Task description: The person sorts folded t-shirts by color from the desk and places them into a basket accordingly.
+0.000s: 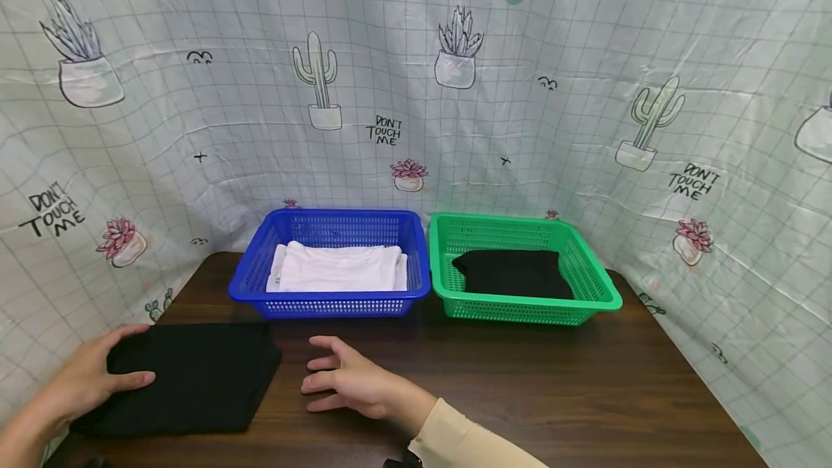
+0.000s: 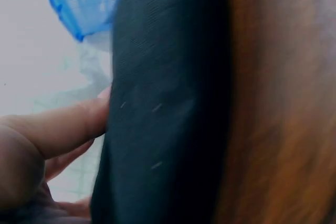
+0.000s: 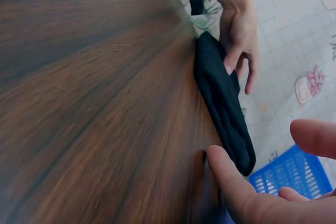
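Note:
A folded black garment lies flat on the table at the front left. My left hand rests on its left end, thumb over the top and the fingers spread toward the far edge. In the left wrist view the thumb touches the dark cloth. To the right of the garment, my right hand hovers above the table with loosely bent fingers, holding nothing. The right wrist view shows the garment side-on, as a thick folded layer, beyond the right fingers.
At the back of the table stands a blue basket with folded white cloth in it. Beside it is a green basket holding folded black cloth. A patterned curtain hangs behind and along both sides of the brown table.

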The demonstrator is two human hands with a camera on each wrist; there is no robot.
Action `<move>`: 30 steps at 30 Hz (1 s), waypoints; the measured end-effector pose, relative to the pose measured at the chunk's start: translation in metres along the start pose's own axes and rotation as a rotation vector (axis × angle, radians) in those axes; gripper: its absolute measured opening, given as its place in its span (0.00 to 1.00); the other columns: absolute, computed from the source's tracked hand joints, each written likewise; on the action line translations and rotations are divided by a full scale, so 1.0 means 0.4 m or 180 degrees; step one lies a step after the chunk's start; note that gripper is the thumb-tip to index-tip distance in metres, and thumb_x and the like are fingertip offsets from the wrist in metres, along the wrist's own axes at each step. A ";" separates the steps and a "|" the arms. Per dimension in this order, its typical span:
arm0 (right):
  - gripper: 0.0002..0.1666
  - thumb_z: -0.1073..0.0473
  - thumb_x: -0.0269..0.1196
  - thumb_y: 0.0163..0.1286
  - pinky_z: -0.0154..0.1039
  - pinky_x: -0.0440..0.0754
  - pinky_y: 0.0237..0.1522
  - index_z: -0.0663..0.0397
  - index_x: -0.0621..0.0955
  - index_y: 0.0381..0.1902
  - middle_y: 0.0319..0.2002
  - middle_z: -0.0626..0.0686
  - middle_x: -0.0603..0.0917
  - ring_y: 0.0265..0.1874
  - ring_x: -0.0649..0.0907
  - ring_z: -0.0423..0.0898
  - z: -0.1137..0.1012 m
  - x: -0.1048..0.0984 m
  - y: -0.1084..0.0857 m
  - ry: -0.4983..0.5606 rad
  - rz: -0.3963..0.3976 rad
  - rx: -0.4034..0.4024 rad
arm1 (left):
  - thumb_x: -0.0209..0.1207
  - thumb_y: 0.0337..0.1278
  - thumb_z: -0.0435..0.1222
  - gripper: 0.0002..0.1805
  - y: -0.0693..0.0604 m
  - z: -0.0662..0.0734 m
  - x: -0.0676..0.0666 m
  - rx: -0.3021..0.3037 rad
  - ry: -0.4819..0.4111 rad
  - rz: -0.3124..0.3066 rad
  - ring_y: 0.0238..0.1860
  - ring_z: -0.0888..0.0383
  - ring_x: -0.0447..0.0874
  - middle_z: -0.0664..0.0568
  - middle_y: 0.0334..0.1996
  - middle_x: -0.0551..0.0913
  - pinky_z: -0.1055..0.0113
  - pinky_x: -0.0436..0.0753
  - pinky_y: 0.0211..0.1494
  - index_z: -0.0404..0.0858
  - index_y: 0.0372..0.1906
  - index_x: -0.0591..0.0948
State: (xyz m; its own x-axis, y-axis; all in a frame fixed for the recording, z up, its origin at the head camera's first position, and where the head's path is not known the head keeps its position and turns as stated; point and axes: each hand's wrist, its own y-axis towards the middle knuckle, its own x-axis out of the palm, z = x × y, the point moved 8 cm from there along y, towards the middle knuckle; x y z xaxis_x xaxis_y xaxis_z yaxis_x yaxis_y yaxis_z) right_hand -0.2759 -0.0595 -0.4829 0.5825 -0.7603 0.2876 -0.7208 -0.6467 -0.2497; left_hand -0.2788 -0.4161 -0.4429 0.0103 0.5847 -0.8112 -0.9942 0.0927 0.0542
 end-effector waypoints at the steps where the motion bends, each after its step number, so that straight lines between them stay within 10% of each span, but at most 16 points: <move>1: 0.45 0.74 0.62 0.73 0.66 0.82 0.60 0.52 0.59 0.82 0.68 0.63 0.71 0.57 0.84 0.57 0.001 0.006 0.007 0.0024 0.0004 -0.0003 | 0.76 0.58 0.33 0.46 -0.002 -0.004 0.003 -0.0023 0.0027 0.0010 0.63 0.15 0.62 0.08 0.66 0.60 0.25 0.65 0.60 0.17 0.72 0.63; 7: 0.44 0.74 0.62 0.73 0.66 0.82 0.60 0.52 0.60 0.82 0.67 0.62 0.72 0.55 0.85 0.58 0.003 0.034 0.037 0.0073 0.0024 -0.0037 | 0.74 0.64 0.40 0.48 -0.012 -0.011 0.020 -0.0282 -0.0066 -0.0141 0.63 0.14 0.62 0.08 0.68 0.56 0.26 0.68 0.59 0.21 0.75 0.60; 16: 0.43 0.72 0.66 0.69 0.73 0.75 0.64 0.48 0.65 0.78 0.63 0.64 0.69 0.55 0.82 0.55 0.002 0.038 0.048 -0.0120 0.0305 -0.0005 | 0.61 0.78 0.38 0.46 -0.020 0.044 0.105 -0.0517 -0.1469 -0.1015 0.74 0.10 0.25 0.17 0.79 0.26 0.16 0.47 0.68 0.27 0.83 0.46; 24: 0.45 0.73 0.67 0.68 0.72 0.78 0.62 0.45 0.66 0.79 0.59 0.64 0.70 0.49 0.84 0.55 0.000 0.023 0.046 -0.0159 0.0317 -0.0041 | 0.60 0.79 0.47 0.46 -0.033 0.062 0.099 -0.0595 -0.0869 -0.1101 0.71 0.08 0.37 0.13 0.76 0.38 0.18 0.63 0.63 0.26 0.81 0.50; 30: 0.44 0.73 0.67 0.68 0.65 0.83 0.59 0.43 0.68 0.78 0.57 0.63 0.71 0.46 0.85 0.54 -0.002 0.014 0.050 -0.0196 0.0273 -0.0038 | 0.59 0.79 0.47 0.48 -0.033 0.085 0.131 -0.0736 -0.1262 -0.1356 0.74 0.12 0.33 0.19 0.79 0.32 0.18 0.60 0.66 0.31 0.84 0.43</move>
State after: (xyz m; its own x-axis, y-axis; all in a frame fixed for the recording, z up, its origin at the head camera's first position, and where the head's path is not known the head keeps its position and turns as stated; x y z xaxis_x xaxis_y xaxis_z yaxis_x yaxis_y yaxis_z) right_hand -0.2872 -0.0766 -0.4855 0.5401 -0.8155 0.2082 -0.7732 -0.5784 -0.2598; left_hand -0.2614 -0.3591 -0.4663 0.4056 0.7936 -0.4536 -0.8910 0.2326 -0.3899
